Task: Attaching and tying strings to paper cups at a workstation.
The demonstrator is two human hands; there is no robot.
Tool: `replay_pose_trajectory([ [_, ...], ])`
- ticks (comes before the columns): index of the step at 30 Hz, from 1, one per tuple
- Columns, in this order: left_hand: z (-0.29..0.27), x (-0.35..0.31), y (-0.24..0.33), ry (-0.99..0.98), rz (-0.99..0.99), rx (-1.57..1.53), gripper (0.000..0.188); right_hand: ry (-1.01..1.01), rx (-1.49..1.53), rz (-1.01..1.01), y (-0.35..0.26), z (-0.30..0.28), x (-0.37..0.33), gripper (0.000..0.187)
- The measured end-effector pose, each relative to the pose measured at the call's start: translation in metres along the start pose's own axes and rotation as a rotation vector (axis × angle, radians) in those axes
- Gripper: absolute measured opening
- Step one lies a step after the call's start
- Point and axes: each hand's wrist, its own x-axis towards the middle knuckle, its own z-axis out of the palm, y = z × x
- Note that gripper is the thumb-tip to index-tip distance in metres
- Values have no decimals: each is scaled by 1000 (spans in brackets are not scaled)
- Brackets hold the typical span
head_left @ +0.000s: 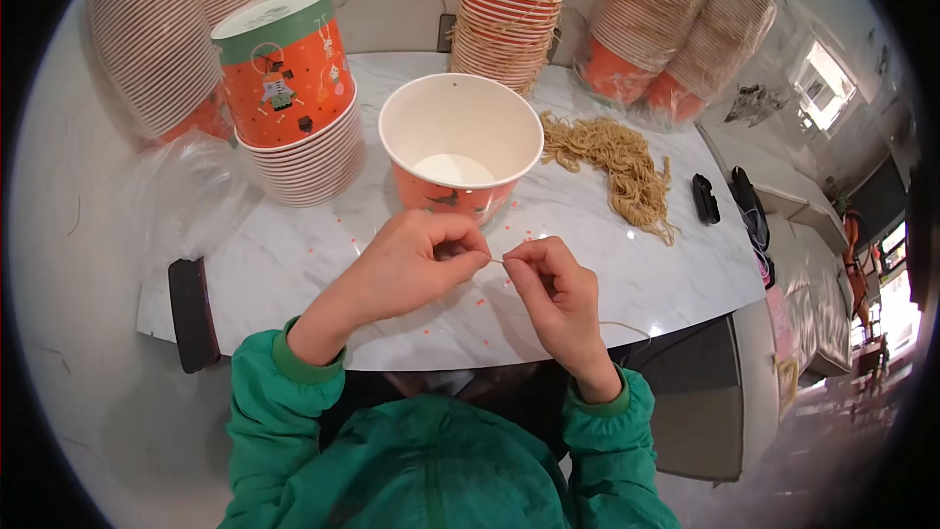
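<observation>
Twine point(498, 262) is held as a short pale span in front of the body, above the near part of the bench point(700, 279). It is pinched at one end by the left hand point(423, 264) and at the other by the right hand point(556, 296); on both, thumb and forefinger are closed at the tips and the remaining fingers are loosely curled. Beyond the right hand a thin loose end point(627, 327) is seen; whether it belongs to the same piece cannot be told. With so small a purchase, the strand could be lost if either pinch were relaxed, and, being thin and fibrous, it could be frayed or snapped by a hard pull.

Just past the knuckles a wide round bucket point(458, 132) is stood upright, white and smooth inside, orange and printed outside, with a rolled rim. It could be nudged by the left hand if that were pushed forward. Farther off, a tan heap of strands point(627, 171) is spread, crinkled and matted, from which single lengths might be tangled when drawn. Behind, nested buckets are piled in a left stack point(294, 103) and a centre stack point(505, 24); being tall and light, they could be toppled by a knock.
</observation>
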Motion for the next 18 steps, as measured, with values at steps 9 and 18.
replay_pose_trajectory([
  [9, 1, -1, -6, 25, 13, -36, 8, -24, 59, 45, 0, 18, -2, 21],
  [18, -8, -2, 6, 288, 114, 111, 9, 162, -68, -195, 5, 27, 6, 7],
])
